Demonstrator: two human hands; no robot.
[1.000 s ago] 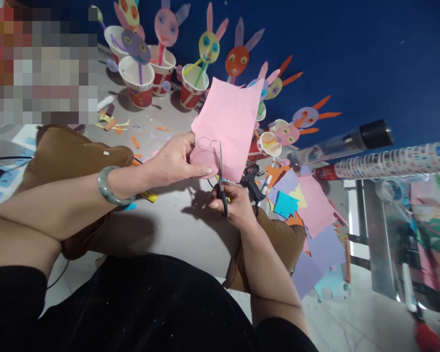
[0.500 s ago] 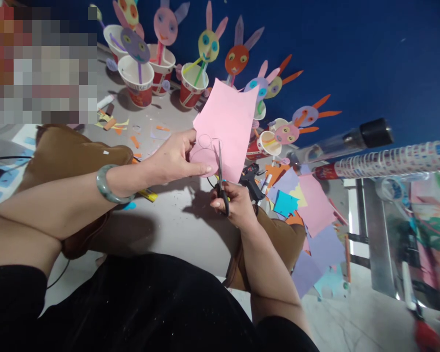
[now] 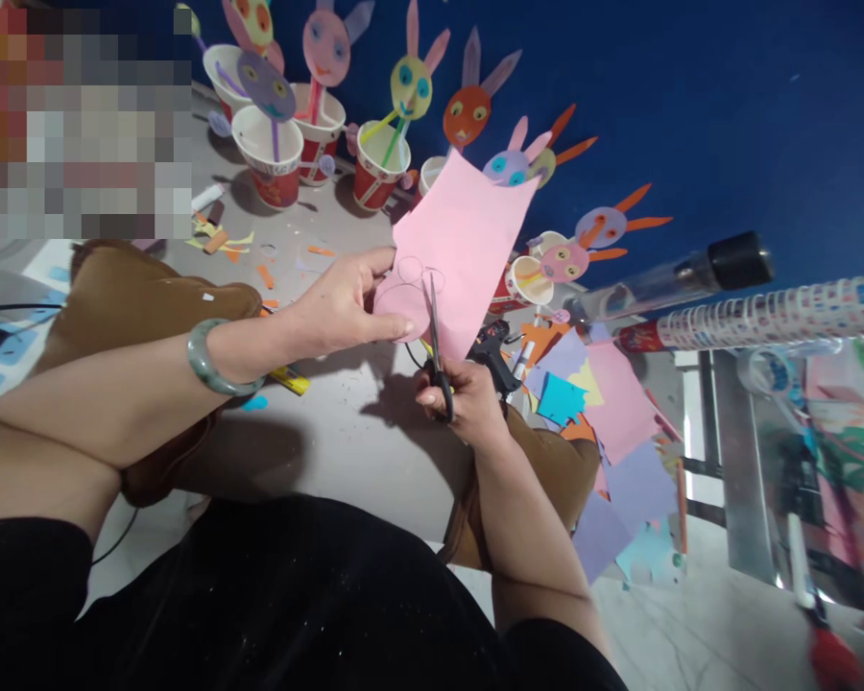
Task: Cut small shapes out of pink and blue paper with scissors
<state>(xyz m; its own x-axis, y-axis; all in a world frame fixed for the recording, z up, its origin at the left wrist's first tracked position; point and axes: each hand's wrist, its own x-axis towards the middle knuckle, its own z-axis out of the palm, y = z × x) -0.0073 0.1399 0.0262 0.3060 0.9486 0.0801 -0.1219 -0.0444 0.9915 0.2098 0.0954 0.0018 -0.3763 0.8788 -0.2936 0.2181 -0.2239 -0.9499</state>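
Note:
A sheet of pink paper point(image 3: 468, 230) is pinched at its lower left by my left hand point(image 3: 349, 305), thumb on top and fingers beneath. Drawn outlines of one large circle and two small ones show on the sheet near that thumb. My right hand point(image 3: 465, 398) grips black-handled scissors point(image 3: 434, 331) from below, fingers in the loops. Their blades point up and lie at the paper's cut edge, beside the large circle and reaching a small one. Whether the blades are fully closed I cannot make out.
Paper cups point(image 3: 270, 158) with paper rabbit faces on stems line the table's back. Coloured paper sheets point(image 3: 619, 403) and a black glue gun point(image 3: 499, 355) lie to the right. A long stack of cups point(image 3: 770, 312) rests farther right. Paper scraps point(image 3: 220, 238) are at left.
The pink sheet has turned slightly clockwise, its upper end shifting right. My left hand moved little, and the scissors stay at the cut beside the large circle.

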